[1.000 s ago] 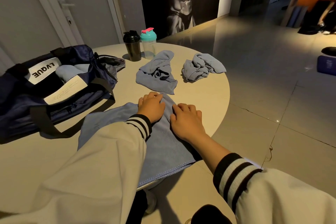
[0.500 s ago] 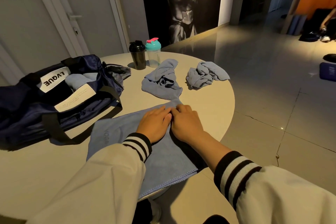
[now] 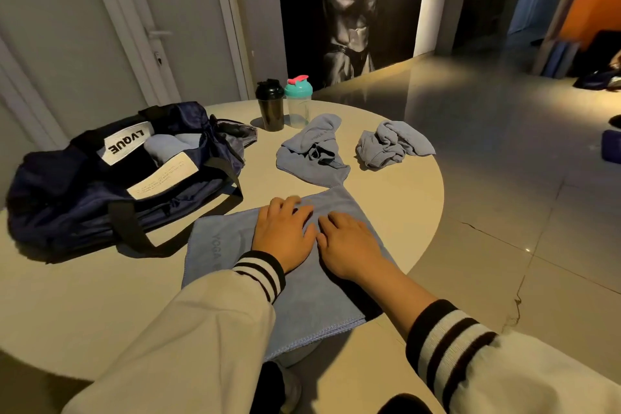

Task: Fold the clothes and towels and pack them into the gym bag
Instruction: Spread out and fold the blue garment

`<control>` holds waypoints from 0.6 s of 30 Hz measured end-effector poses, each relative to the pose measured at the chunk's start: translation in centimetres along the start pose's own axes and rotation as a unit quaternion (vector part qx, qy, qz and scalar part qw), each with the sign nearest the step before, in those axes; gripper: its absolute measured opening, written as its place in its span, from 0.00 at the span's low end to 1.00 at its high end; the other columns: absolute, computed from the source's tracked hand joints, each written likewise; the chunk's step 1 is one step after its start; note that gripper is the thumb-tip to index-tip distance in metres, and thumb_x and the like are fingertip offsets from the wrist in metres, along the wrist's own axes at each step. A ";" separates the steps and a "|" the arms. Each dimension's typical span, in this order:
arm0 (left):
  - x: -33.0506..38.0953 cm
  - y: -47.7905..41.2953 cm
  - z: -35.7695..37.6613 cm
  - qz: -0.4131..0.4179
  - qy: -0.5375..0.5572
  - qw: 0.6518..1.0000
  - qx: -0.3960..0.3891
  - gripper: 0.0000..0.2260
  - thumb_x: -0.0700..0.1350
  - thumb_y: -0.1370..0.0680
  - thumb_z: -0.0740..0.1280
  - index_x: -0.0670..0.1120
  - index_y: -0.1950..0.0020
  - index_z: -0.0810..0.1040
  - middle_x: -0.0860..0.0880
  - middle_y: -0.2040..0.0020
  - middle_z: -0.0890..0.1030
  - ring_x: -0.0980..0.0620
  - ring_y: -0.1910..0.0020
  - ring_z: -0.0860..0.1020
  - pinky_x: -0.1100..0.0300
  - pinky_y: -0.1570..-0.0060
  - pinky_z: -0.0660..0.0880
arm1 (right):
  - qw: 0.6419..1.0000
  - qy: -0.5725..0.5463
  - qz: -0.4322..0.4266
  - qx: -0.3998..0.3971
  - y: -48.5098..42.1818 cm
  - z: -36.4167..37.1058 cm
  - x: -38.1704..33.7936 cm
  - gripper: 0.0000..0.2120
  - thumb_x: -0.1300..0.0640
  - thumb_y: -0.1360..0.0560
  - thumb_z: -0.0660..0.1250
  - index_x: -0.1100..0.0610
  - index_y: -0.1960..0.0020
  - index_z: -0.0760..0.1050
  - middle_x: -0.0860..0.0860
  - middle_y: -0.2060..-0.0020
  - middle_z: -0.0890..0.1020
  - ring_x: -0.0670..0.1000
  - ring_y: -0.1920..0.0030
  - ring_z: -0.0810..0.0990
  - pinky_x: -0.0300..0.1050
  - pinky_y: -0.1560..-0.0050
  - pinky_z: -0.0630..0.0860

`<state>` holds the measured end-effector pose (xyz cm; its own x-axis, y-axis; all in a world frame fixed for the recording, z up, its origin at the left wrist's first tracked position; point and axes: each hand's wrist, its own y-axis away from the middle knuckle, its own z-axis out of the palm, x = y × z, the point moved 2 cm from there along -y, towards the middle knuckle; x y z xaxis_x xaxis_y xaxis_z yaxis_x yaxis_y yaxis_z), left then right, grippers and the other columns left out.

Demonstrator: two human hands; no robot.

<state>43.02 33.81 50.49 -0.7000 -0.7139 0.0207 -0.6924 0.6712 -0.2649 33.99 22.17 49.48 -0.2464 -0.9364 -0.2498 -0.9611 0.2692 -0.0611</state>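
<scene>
Left grip [image 3: 284, 235]: wide, fingers extended and close together, palm down, pressing flat on the blue towel [image 3: 319, 299]. Right grip [image 3: 349, 245]: wide, fingers extended, palm down, pressing on the same towel just beside the left grip. Neither grip curled round anything. The left fingertips were slightly blurred.

Count of items on the round surface [image 3: 386, 205]:
- Towels: three. One lay spread flat; two lay crumpled.
- Gym bag [image 3: 100, 198]: one.
- Shaker bottles: two.

The spread towel lay at the near edge of the surface, between the two striped cuffs. It was blue-grey and smooth, with faint "YOGA" lettering near its left side and a stitched hem that overhung the near edge. Its far corner reached up to the first crumpled towel [image 3: 312, 155], which sat near the middle of the surface. The second crumpled towel [image 3: 393, 144] sat towards the right edge, apart from the first.

The gym bag was dark navy with black straps. It stood open at the left edge, with a pale blue folded item [image 3: 164, 148] inside. The black shaker [image 3: 270, 104] and the teal-lidded shaker [image 3: 299, 101] stood upright, side by side, at the far edge.
</scene>
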 end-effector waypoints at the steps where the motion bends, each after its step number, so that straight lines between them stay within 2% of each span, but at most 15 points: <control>1: -0.1 0.2 0.0 -0.009 0.012 1.000 -0.022 0.21 0.58 0.17 0.54 0.57 0.25 0.66 0.51 0.24 0.67 0.47 0.28 0.63 0.50 0.31 0.60 | 1.000 -0.006 0.008 -0.016 0.3 0.2 0.4 0.24 0.46 0.15 0.46 0.53 0.21 0.58 0.55 0.22 0.60 0.56 0.22 0.56 0.54 0.24 0.54; 3: -0.4 0.5 0.5 -0.038 0.036 0.995 -0.085 0.23 0.61 0.17 0.50 0.59 0.21 0.60 0.52 0.21 0.62 0.46 0.24 0.58 0.49 0.26 0.56 | 0.999 -0.009 0.029 -0.042 0.8 0.4 1.2 0.27 0.43 0.15 0.43 0.49 0.18 0.50 0.53 0.19 0.49 0.53 0.19 0.46 0.55 0.21 0.45; 6: -0.7 0.6 0.9 -0.063 0.045 0.985 -0.155 0.27 0.64 0.18 0.45 0.60 0.19 0.51 0.52 0.18 0.50 0.46 0.20 0.49 0.46 0.22 0.47 | 0.996 -0.009 0.067 -0.059 1.7 -0.2 1.7 0.29 0.37 0.17 0.42 0.45 0.18 0.47 0.51 0.19 0.45 0.52 0.19 0.41 0.57 0.21 0.41; 8: -0.5 0.9 0.6 -0.066 0.040 0.986 -0.151 0.27 0.64 0.17 0.45 0.59 0.19 0.52 0.51 0.18 0.51 0.46 0.19 0.49 0.45 0.22 0.46 | 0.994 -0.002 0.084 -0.065 2.5 -0.4 1.8 0.31 0.35 0.18 0.41 0.45 0.18 0.46 0.51 0.19 0.44 0.52 0.19 0.40 0.57 0.21 0.39; 9: -0.2 1.2 0.1 -0.057 0.028 0.990 -0.125 0.26 0.63 0.17 0.47 0.58 0.20 0.57 0.50 0.18 0.54 0.45 0.20 0.51 0.46 0.22 0.48 | 0.994 0.001 0.085 -0.063 2.8 -0.5 1.9 0.31 0.35 0.18 0.41 0.45 0.18 0.46 0.51 0.19 0.45 0.52 0.19 0.41 0.58 0.21 0.39; 11: 1.1 2.1 -1.1 -0.022 -0.002 0.998 -0.062 0.23 0.60 0.16 0.50 0.55 0.25 0.69 0.50 0.22 0.65 0.46 0.24 0.59 0.48 0.26 0.56 | 0.996 0.003 0.068 -0.054 3.5 -0.7 1.9 0.30 0.37 0.17 0.42 0.47 0.19 0.50 0.53 0.19 0.49 0.53 0.19 0.44 0.58 0.21 0.41; 13: 2.8 3.1 -1.9 0.004 0.014 0.998 -0.061 0.22 0.59 0.16 0.52 0.54 0.26 0.70 0.51 0.25 0.68 0.46 0.27 0.63 0.48 0.29 0.60 | 0.998 0.015 0.053 -0.004 4.1 -1.0 1.8 0.25 0.41 0.16 0.46 0.50 0.24 0.63 0.56 0.23 0.63 0.57 0.23 0.57 0.57 0.24 0.54; 15: 4.3 4.2 -1.8 -0.003 0.047 0.991 -0.123 0.24 0.61 0.17 0.52 0.54 0.22 0.64 0.49 0.22 0.64 0.44 0.24 0.60 0.47 0.27 0.58 | 0.995 0.035 0.066 0.060 5.0 -1.7 1.7 0.19 0.46 0.17 0.51 0.53 0.35 0.73 0.57 0.36 0.73 0.59 0.34 0.68 0.53 0.38 0.65; 17: 4.8 5.3 -1.4 -0.021 0.068 0.984 -0.165 0.28 0.64 0.18 0.51 0.56 0.19 0.57 0.49 0.18 0.55 0.44 0.21 0.53 0.47 0.23 0.52 | 0.992 0.041 0.078 0.086 6.3 -2.0 1.7 0.16 0.49 0.17 0.53 0.54 0.39 0.74 0.57 0.43 0.73 0.59 0.41 0.69 0.50 0.50 0.63; 18: 4.7 5.8 -1.2 -0.025 0.073 0.982 -0.170 0.29 0.65 0.18 0.50 0.57 0.19 0.54 0.49 0.18 0.51 0.46 0.20 0.50 0.47 0.22 0.48 | 0.992 0.045 0.076 0.086 7.1 -2.1 1.8 0.16 0.49 0.17 0.53 0.53 0.38 0.74 0.56 0.43 0.73 0.59 0.42 0.69 0.49 0.51 0.62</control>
<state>35.47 34.59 50.21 -0.6636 -0.7285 0.1700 -0.7282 0.6811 0.0761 26.52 21.94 50.60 -0.4039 -0.8965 -0.1819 -0.8786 0.4355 -0.1958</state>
